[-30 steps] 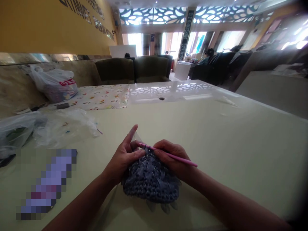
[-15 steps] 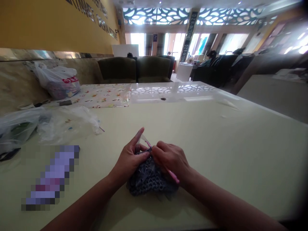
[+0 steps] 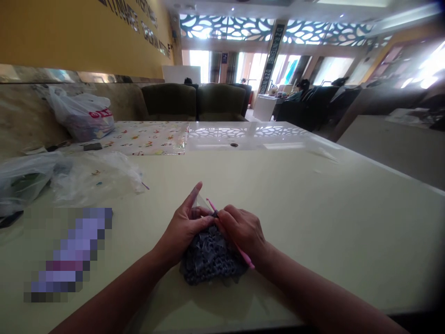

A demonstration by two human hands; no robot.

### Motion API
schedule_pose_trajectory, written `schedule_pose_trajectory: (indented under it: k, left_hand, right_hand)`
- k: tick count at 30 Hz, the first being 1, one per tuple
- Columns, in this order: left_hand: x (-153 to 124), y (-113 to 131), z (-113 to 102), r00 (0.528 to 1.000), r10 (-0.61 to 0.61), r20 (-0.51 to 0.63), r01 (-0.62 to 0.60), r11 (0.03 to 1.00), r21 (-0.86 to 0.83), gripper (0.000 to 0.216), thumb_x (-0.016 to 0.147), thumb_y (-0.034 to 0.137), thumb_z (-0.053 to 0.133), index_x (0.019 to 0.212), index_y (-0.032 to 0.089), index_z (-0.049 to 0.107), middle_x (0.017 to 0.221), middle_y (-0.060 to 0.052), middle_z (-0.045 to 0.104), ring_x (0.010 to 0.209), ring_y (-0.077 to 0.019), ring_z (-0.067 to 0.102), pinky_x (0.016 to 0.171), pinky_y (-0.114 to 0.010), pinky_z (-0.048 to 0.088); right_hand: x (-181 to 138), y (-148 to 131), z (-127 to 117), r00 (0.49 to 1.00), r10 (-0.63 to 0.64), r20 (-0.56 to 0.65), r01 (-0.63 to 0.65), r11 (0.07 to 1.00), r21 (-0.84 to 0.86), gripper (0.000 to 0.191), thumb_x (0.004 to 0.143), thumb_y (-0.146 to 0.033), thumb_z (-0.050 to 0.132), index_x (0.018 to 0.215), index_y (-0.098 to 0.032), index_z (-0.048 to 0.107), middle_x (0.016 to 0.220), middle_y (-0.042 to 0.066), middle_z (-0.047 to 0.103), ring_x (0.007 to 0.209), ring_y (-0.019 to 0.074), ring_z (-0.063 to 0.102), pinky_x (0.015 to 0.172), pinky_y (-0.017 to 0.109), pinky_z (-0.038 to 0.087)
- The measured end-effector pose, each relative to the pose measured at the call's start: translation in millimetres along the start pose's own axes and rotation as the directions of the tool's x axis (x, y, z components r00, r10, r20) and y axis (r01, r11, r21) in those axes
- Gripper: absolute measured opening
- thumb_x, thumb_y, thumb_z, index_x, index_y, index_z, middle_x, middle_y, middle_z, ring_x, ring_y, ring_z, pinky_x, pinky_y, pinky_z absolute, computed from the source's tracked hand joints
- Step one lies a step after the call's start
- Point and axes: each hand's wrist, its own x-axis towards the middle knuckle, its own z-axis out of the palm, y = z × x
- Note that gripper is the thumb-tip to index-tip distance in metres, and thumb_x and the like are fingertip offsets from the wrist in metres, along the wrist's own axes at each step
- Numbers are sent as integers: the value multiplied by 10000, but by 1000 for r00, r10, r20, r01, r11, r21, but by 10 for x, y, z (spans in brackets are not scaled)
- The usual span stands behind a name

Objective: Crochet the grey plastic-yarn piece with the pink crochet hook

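Observation:
A dark grey crocheted piece [image 3: 212, 260] with an open, chunky texture hangs below both hands, just above the pale table. My left hand [image 3: 184, 222] pinches its top edge between thumb and fingers, while the index finger points up with a translucent strand [image 3: 199, 198] stretched from it. My right hand [image 3: 241, 227] is closed around a pink crochet hook [image 3: 246, 258]. The hook's tip shows above the work, between the two hands, and its thick end sticks out under the right palm. Part of the piece's top edge is hidden by the fingers.
On the left lie a pixelated purple object [image 3: 71, 255] and crumpled clear plastic bags [image 3: 100, 178]. Farther back, a filled white carrier bag [image 3: 83, 116] stands by a patterned sheet [image 3: 149, 137]. Dark green seats [image 3: 222, 101] line the table's [image 3: 313, 222] far edge.
The hook's tip has risen clear of the work, farther from the fingers. Both hands and the crocheted piece have shifted slightly left in the view.

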Motion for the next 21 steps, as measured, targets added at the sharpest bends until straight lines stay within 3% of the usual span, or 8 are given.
schedule_pose_trajectory:
  k: [3,5,7,9,12,16,18,21]
  left_hand:
    - [13,56,-37,993,-73,89,76,996,-36,984,732,153,809,1548,350,297,804,33,683,741,-113,623,777,-266,443]
    - [29,87,-62,990,-87,116,87,996,2,1018,721,140,810,1558,345,269,803,27,689,743,-117,620,780,-270,437]
    - [42,87,-71,993,-64,95,58,996,69,1037,717,127,806,1563,349,249,783,35,685,744,-115,611,790,-269,430]
    - [45,54,-56,998,-28,50,23,995,97,1032,713,128,806,1561,342,259,777,42,683,750,-114,607,807,-271,429]
    - [34,-16,-10,1000,5,-19,-5,999,38,995,716,154,808,1553,320,296,787,40,693,746,-121,619,812,-278,439]
    - [26,-34,14,996,-85,-8,84,990,-112,904,721,144,801,1514,296,395,799,30,701,736,-119,638,799,-265,454]
    - [37,-7,-9,986,-147,75,157,974,-164,862,711,117,794,1480,307,453,772,40,680,690,-105,624,757,-251,454]
    - [60,44,-69,970,-162,183,198,960,-197,861,690,86,785,1460,321,481,764,37,673,659,-94,609,726,-241,450]
  right_hand:
    - [12,80,-37,1000,-8,18,4,974,227,201,996,-236,487,826,-180,579,687,-12,541,570,93,462,559,221,349]
    - [34,141,-75,994,-5,112,-33,941,336,205,1002,-256,472,855,-177,591,707,-13,540,564,83,465,542,212,343]
    - [55,184,-93,973,-8,229,-73,936,343,228,1003,-258,462,838,-178,597,704,-18,534,549,78,449,526,212,317]
    - [68,181,-81,963,3,271,-70,968,240,256,999,-250,460,787,-183,589,682,-22,525,535,82,422,522,224,287]
    - [74,73,-33,986,3,168,-1,1000,-17,278,989,-205,442,738,-187,561,646,-11,518,539,115,409,542,253,289]
    - [67,-110,-20,999,-17,44,26,975,-222,251,974,-150,416,760,-191,542,662,23,545,580,160,453,652,300,421]
    - [54,-139,-38,999,-43,-10,40,981,-192,202,962,-127,448,796,-192,543,687,25,574,620,161,499,784,339,486]
    - [37,-97,-62,994,-55,-99,57,998,16,114,944,-129,519,858,-197,548,747,24,624,701,154,582,894,360,523]
